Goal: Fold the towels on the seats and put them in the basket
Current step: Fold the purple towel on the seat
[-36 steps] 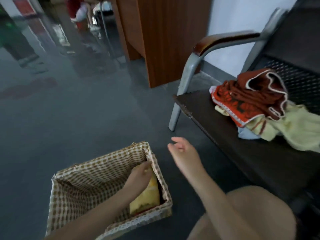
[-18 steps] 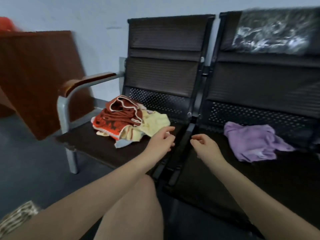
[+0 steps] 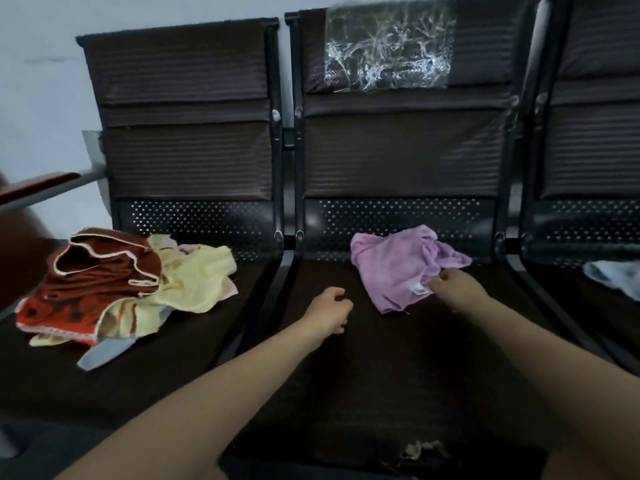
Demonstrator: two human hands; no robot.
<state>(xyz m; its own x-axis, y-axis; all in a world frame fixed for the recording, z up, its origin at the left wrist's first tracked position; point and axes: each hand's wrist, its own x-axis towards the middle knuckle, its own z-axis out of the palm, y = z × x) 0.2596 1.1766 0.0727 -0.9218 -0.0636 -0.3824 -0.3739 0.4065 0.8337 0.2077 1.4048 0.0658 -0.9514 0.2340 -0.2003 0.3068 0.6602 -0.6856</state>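
The left hand [image 3: 330, 308], loosely curled and holding nothing, hovers over the middle seat [image 3: 346, 375]. Just beyond it to the right, the right hand [image 3: 450, 284] pinches the near edge of the purple towel [image 3: 398, 268] by its label. A one-corner pinch could drag the towel up bunched, spoiling the fold. Farther left of the hands lies the towel pile [image 3: 121, 289]; the basket is out of view.

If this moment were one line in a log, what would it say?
step: picking next towel | right hand: pinching purple towel on middle seat | left hand: empty, beside it | basket: unseen
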